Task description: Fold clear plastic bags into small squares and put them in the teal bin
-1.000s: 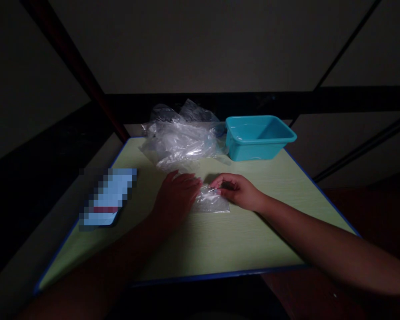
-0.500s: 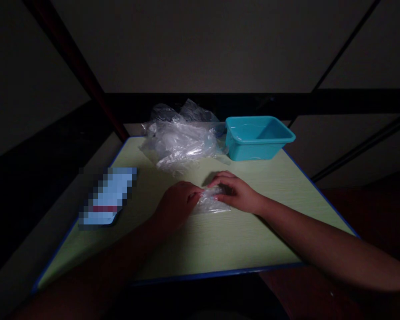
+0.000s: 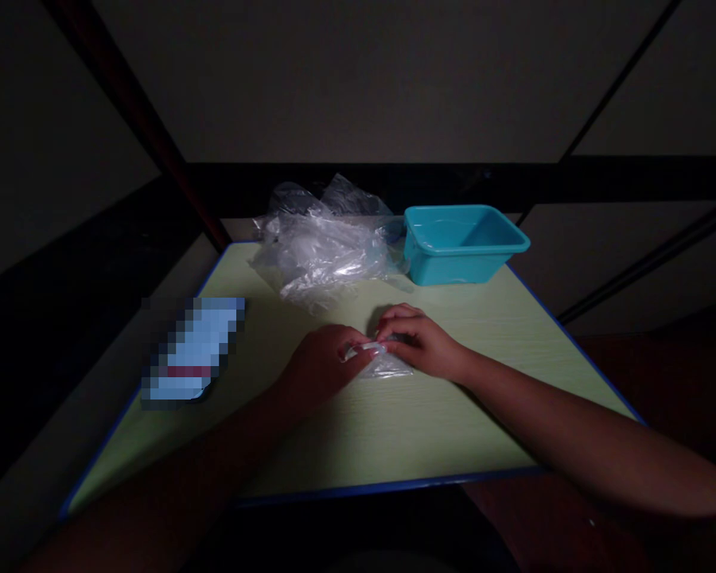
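Note:
A small piece of clear plastic [image 3: 389,366] lies on the pale green table [image 3: 447,430], between my two hands near its middle. My left hand [image 3: 325,356] pinches the left part of the plastic between thumb and fingers. From the right, my right hand [image 3: 421,341] grips the upper edge with thumb and bent fingertips. The fingertips of both hands nearly meet there. Part of the plastic is hidden under the fingers.
Behind my hands, a heap of crumpled clear plastic bags [image 3: 328,251] covers the table's back left. A turquoise bin [image 3: 457,267] stands at the back right. A phone-like object [image 3: 200,350], its surface pixelated, lies at the left edge.
My left thumb and fingers have moved right along the plastic, closer to my right fingertips. The plastic's upper edge is now gathered between them. My right hand has shifted only slightly.

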The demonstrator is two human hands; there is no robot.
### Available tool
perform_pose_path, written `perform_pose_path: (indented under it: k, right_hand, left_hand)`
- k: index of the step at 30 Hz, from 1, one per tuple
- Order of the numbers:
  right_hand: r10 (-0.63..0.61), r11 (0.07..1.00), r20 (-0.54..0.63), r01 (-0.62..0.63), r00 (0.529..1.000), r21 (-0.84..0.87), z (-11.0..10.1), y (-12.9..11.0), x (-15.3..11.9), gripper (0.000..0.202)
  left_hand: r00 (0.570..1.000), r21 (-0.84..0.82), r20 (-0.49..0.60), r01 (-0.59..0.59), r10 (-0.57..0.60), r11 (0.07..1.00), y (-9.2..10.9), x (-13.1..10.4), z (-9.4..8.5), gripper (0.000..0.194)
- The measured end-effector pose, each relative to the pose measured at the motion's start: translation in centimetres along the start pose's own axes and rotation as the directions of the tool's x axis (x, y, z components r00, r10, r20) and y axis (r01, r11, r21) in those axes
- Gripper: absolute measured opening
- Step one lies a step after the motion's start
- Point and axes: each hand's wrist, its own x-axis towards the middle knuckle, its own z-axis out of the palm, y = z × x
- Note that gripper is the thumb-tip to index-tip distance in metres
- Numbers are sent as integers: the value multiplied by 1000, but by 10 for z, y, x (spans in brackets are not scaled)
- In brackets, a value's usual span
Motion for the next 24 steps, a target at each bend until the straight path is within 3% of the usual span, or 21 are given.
perform_pose_path:
  k: [4, 8, 12, 16, 19, 22, 24]
  right_hand:
    - [9, 998, 1, -9, 1000, -54, -2, -2, -1, 10]
    - [13, 988, 8, -12, 1000, -155, -5, -10, -7, 30]
    - [51, 922, 215, 37, 975, -387, -5, -19, -21, 59]
    - [28, 854, 371, 171, 928, -492, 1, -19, -31, 68]
    - [3, 818, 380, 216, 925, -533, 5, -15, -34, 69]
    - [-39, 784, 367, 256, 930, -565, 7, -11, -35, 66]
    - [-60, 772, 365, 275, 929, -573, 7, -10, -36, 64]
  left_hand:
    - [999, -13, 22, 47, -47, 999, -5, 6, -2, 16]
    - [991, -59, 22, 130, -129, 990, -9, 9, -3, 12]
    - [988, -73, 38, 154, -152, 985, -9, 8, -3, 14]
    - [986, 22, 53, 158, -159, 987, -8, 8, -4, 20]
    - [997, 199, -13, 76, -75, 977, -4, 6, -3, 28]
    - [988, 319, -86, -91, 124, 943, 6, -2, 1, 39]
    - [959, 308, -68, -243, 276, 920, 13, -10, 5, 55]
